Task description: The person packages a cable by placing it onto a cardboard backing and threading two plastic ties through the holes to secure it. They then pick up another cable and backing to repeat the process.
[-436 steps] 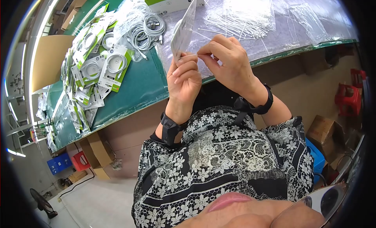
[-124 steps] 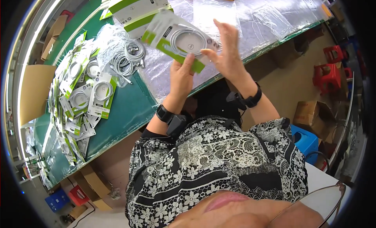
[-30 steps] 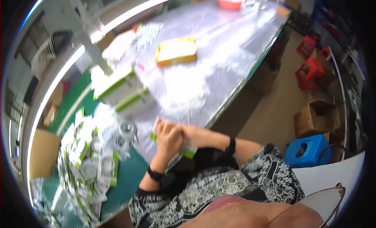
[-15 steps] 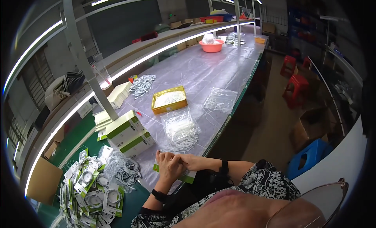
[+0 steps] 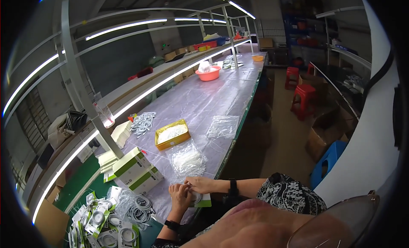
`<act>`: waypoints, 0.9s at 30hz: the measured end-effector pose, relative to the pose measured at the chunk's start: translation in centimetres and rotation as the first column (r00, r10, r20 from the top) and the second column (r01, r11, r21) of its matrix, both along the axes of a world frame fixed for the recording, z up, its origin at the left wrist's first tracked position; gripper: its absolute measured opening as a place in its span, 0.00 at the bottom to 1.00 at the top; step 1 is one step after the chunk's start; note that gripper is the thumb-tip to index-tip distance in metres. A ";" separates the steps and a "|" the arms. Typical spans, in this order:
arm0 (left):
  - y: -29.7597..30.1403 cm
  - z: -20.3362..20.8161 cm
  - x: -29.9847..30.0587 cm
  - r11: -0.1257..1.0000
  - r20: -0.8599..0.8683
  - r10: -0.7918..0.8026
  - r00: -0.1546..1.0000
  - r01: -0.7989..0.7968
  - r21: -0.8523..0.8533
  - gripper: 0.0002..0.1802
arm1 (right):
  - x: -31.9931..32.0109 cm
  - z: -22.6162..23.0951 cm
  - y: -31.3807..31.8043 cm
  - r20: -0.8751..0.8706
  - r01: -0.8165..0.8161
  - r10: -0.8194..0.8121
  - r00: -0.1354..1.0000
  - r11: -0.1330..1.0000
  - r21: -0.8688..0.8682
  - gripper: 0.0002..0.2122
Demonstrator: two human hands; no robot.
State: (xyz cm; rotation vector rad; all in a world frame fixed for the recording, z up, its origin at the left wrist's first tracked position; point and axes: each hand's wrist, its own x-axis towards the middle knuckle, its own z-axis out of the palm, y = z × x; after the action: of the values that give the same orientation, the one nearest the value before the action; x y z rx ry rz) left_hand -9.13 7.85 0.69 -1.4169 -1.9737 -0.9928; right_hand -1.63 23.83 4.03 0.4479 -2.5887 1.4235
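At the near edge of the table, my left hand (image 5: 180, 196) is closed on a green-and-white card with a coiled light-grey cable (image 5: 205, 201). My right hand (image 5: 203, 185) reaches in from the right, its fingertips pinched together against the left ones at the card's top. Whatever sits between those right fingertips is too small to make out. Just beyond my hands lies a clear bag of thin white strips (image 5: 187, 162), some spread out of its near end. Behind it stands a gold tray (image 5: 160, 142) full of small white pieces.
Carded cables (image 5: 97, 220) are heaped at lower left beside loose coiled cables (image 5: 140, 209). Two green-and-white boxes (image 5: 138, 173) stand by the metal post. Further off are grey cables (image 5: 143, 123), a flat clear bag (image 5: 223, 127) and a red basin (image 5: 208, 74). Stools stand at right.
The whole view has shifted, so the table sits lower and further left. My right fingertips have come up to the card's top edge, and more of the coiled cable shows.
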 end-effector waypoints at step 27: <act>-0.1 -5.8 -2.0 0.994 0.367 0.112 0.923 -0.101 -0.049 0.08 | -4.2 -7.9 -2.1 -0.295 0.339 -0.200 0.934 0.752 0.565 0.10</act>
State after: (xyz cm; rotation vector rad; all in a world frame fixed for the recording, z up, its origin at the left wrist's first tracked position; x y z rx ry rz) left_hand -11.12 7.74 -5.13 -1.1859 -2.3133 -1.2592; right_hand -5.85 21.73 -3.90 0.2534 -2.7285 0.3865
